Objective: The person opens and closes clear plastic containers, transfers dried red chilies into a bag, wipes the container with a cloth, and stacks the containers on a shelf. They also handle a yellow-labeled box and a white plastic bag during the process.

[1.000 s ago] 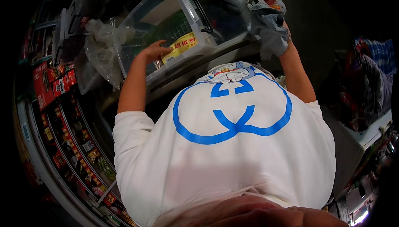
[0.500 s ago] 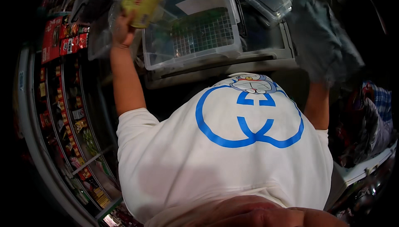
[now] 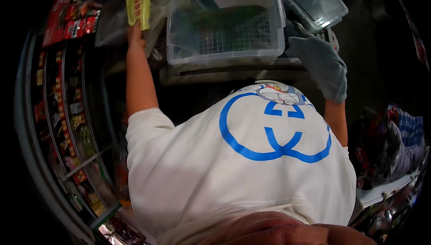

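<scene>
Centrally, between the hands [image 3: 136, 36], clear bin [image 3: 224, 57] (crumpled plastic [image 3: 164, 2] alongside).

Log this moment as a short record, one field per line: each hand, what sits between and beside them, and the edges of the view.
Left hand: holds yellow packet
Right hand: hidden by grey cloth; grip not visible
Between hands: clear bin
Beside packet: clear plastic bag
Upper left: red packets
Right edge: blue checked cloth
</scene>
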Demonstrator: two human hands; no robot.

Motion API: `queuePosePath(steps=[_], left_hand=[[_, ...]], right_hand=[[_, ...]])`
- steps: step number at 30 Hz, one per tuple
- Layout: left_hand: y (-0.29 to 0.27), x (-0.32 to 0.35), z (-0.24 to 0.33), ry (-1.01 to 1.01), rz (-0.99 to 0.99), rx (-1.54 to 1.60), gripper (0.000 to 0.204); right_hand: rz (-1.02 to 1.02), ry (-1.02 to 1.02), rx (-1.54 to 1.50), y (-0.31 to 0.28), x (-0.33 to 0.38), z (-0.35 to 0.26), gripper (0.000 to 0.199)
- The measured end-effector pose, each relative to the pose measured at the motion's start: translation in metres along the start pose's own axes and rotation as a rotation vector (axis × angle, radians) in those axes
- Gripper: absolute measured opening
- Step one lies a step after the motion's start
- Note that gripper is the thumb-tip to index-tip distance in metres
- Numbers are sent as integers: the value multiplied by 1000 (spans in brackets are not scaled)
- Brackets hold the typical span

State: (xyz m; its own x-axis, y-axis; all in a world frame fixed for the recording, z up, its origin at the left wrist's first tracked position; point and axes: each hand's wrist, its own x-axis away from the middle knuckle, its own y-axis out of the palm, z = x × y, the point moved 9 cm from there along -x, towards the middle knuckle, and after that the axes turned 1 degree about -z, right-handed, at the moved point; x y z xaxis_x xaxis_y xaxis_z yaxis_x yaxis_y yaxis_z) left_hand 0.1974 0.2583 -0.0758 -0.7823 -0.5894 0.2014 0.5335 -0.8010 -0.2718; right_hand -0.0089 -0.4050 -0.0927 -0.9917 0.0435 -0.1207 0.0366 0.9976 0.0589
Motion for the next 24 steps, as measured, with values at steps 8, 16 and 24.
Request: queuePosePath(steps=[8, 16, 24], left_hand=[[22, 82, 82, 659, 276, -531, 63], [76, 72, 25, 204, -321, -256, 41], [50, 78, 56, 315, -148, -135, 35]], right_hand=[[-67, -137, 392, 23, -1, -29, 28], [-18, -216, 686, 9, 9, -45, 23], [115, 89, -10, -43, 8, 14, 11]])
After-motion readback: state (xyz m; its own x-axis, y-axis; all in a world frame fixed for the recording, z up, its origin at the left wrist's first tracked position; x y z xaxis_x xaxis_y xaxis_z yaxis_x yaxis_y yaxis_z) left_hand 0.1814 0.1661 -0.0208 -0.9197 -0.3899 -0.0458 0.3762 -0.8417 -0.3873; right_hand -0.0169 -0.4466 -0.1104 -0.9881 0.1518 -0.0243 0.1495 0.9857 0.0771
